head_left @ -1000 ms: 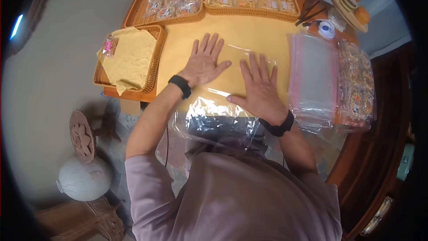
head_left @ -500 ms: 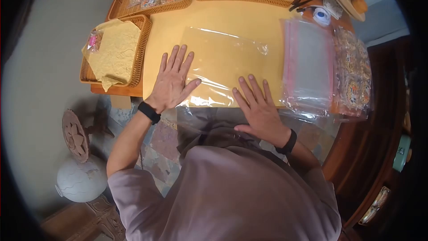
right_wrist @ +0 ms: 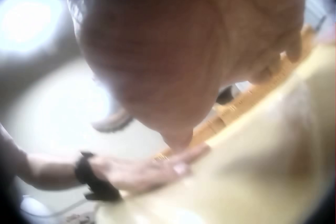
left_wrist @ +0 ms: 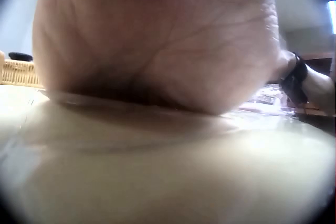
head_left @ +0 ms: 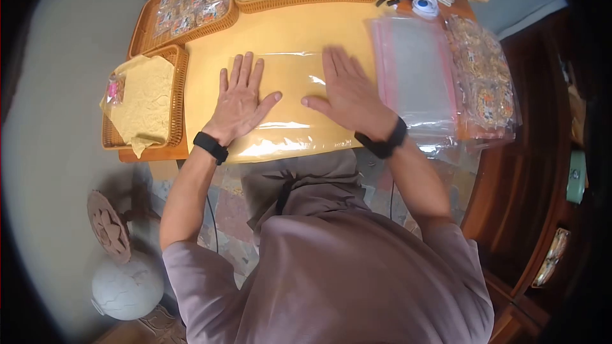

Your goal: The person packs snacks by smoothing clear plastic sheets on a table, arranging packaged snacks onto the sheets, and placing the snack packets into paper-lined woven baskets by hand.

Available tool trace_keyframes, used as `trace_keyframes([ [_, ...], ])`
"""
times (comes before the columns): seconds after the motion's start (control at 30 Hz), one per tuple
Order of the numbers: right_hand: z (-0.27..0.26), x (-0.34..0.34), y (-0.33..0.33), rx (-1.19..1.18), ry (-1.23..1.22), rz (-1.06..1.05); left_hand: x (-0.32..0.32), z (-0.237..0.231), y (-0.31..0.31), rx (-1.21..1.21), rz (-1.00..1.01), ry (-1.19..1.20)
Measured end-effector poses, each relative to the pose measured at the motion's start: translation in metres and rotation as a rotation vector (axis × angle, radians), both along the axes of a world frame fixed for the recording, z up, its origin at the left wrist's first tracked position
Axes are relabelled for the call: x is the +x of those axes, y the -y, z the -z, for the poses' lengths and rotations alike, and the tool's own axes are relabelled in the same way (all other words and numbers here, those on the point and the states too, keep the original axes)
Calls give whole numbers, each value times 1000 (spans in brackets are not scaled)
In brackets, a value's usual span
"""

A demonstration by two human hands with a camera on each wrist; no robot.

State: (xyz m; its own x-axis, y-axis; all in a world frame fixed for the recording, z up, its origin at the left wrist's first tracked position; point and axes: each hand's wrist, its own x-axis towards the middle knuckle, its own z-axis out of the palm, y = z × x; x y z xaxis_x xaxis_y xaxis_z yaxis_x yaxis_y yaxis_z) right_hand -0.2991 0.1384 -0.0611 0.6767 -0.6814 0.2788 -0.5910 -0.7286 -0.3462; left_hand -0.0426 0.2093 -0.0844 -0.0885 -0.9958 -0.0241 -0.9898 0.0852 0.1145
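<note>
A clear plastic sheet or bag [head_left: 287, 118] lies on the yellow table cover [head_left: 287, 25], shiny along its near end. My left hand [head_left: 241, 105] rests flat on its left part, fingers straight and thumb spread; in the left wrist view, the heel of the palm [left_wrist: 157, 40] presses down on the glossy surface. Over the sheet's right part is my right hand [head_left: 356, 99], fingers extended and blurred, thumb pointing left. The right wrist view shows its palm [right_wrist: 173, 50] tilted above the yellow surface, with the left hand [right_wrist: 142, 174] beyond it.
A stack of clear, pink-edged bags [head_left: 417, 76] lies to the right, beside packed snack bags [head_left: 482, 79]. Wicker trays [head_left: 306, 1] of packets line the back. Another wicker tray [head_left: 178, 99] with a yellow cloth stands left. A tape roll [head_left: 424, 5] sits back right.
The plastic sheet, earlier hanging over the table's front edge, now lies farther back on the cover. My hands have spread apart, then the right hand has moved forward over the sheet.
</note>
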Motion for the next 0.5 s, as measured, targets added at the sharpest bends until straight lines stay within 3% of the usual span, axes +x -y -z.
trace_keyframes([
  [0.07,24,-3,9,47,-154,44,6,1,1,56,-33,-21],
  [0.2,4,-28,-9,130,-163,124,18,0,-4,81,-171,-13],
  [0.37,-24,-59,-61,70,-185,-187,35,-5,-13,-3,-189,-326],
  [0.4,-23,-65,-70,71,-199,-150,37,-4,-21,-75,-207,-389],
  [0.47,-14,-73,-80,145,-305,-313,30,-23,-46,-145,-199,-444],
  [0.5,-4,-77,-83,149,-309,-291,23,-37,-59,-124,-169,-428],
])
